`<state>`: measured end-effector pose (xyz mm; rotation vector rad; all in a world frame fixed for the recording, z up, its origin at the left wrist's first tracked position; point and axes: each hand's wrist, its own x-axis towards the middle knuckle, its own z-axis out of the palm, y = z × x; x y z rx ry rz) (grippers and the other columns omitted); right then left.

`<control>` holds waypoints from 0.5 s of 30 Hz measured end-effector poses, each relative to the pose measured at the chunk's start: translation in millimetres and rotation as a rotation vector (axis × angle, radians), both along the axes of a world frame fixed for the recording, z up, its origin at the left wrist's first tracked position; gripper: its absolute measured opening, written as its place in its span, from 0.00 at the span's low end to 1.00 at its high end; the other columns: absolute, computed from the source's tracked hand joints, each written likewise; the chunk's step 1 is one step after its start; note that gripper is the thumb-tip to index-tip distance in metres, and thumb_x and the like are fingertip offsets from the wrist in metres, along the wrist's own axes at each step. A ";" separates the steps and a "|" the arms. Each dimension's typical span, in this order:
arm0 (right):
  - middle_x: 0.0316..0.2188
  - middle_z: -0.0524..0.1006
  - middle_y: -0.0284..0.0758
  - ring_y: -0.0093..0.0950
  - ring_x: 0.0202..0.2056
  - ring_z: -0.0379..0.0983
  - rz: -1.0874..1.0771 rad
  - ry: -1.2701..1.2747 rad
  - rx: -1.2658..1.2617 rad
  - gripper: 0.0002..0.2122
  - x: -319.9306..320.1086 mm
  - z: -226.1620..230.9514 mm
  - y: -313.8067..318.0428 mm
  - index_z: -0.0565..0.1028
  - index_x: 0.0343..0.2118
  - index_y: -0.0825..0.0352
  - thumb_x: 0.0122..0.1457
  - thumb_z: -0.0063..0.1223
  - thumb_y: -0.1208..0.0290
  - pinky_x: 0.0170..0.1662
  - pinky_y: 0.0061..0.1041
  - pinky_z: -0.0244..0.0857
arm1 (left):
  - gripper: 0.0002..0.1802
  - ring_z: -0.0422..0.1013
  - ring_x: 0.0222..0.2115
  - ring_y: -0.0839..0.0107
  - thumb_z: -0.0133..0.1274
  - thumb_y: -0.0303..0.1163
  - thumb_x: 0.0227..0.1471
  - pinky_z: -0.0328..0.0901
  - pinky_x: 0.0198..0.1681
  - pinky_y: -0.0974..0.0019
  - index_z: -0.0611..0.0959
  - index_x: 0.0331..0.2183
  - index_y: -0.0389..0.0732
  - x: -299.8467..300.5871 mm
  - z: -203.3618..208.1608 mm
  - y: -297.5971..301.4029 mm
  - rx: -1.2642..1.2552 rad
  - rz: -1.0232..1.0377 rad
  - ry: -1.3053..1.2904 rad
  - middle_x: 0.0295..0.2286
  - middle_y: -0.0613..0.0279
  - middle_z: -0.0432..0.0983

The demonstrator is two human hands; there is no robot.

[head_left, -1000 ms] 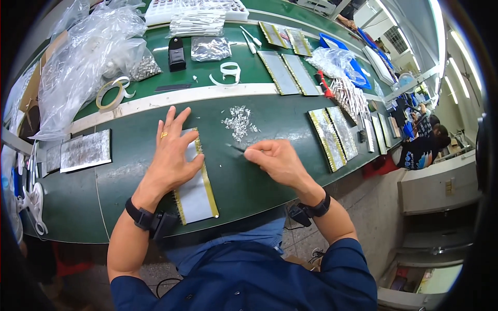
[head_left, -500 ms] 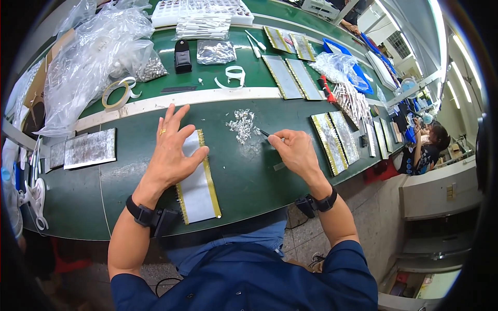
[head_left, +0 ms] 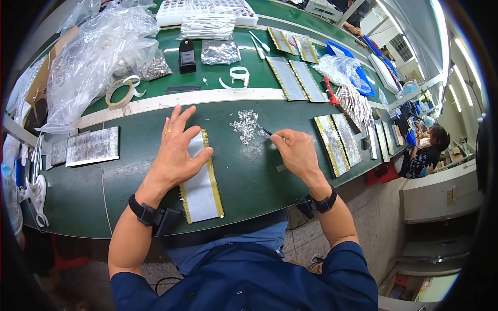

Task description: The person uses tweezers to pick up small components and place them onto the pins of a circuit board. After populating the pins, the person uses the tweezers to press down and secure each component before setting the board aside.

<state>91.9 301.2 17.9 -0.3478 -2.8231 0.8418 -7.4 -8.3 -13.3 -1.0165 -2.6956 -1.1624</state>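
Left hand (head_left: 180,155): fingers spread, thumb out to the right, nothing in its grasp. Sits over the far part of the pale panel (head_left: 204,199), a long grey strip with yellow toothed edges; the rest of it runs out nearer the body, just right of that wrist. Can't tell how much of the palm touches it.

Right hand (head_left: 298,151): thumb and forefinger pinched on a slim dark tool (head_left: 266,131), other fingers curled in. Tool points left and away from the hand, its tip at the right side of the shiny pieces (head_left: 244,124), heaped beyond and between the two hands. Tip too small to tell if it has one.

Right of right hand: two mottled panels (head_left: 332,146) with yellow edges, side by side. Beyond right hand: two plain grey panels (head_left: 287,79), also paired.

Left of left hand: mottled silver plate (head_left: 92,146), with a smaller grey piece against its left end. Beyond left hand, across the white rail (head_left: 223,96): tape roll (head_left: 120,104) off to the left, black pouch (head_left: 187,57) farther out, curled white strip (head_left: 247,78) to the right.
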 end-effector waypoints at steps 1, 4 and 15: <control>0.23 0.83 0.41 0.32 0.24 0.80 0.000 -0.004 0.014 0.13 1.1 4.0 -1.9 0.87 0.40 0.70 0.67 0.63 0.63 0.30 0.34 0.70 | 0.21 0.45 0.77 0.41 0.70 0.37 0.53 0.43 0.78 0.38 0.83 0.40 0.30 0.1 -0.7 -1.0 0.000 -0.001 0.000 0.73 0.47 0.59; 0.22 0.81 0.40 0.34 0.24 0.80 0.102 0.055 0.069 0.11 3.8 7.9 -4.2 0.87 0.39 0.69 0.66 0.64 0.64 0.30 0.35 0.69 | 0.24 0.44 0.76 0.38 0.69 0.38 0.54 0.42 0.77 0.36 0.84 0.46 0.31 -2.8 -3.0 -4.5 -0.004 -0.010 -0.007 0.71 0.42 0.60; 0.16 0.69 0.30 0.30 0.22 0.72 0.805 0.286 0.475 0.05 -1.8 19.1 -37.0 0.81 0.39 0.60 0.63 0.68 0.69 0.31 0.34 0.63 | 0.25 0.44 0.77 0.39 0.70 0.37 0.53 0.43 0.78 0.39 0.84 0.48 0.31 -6.7 -0.8 -7.0 -0.054 -0.012 -0.039 0.72 0.43 0.59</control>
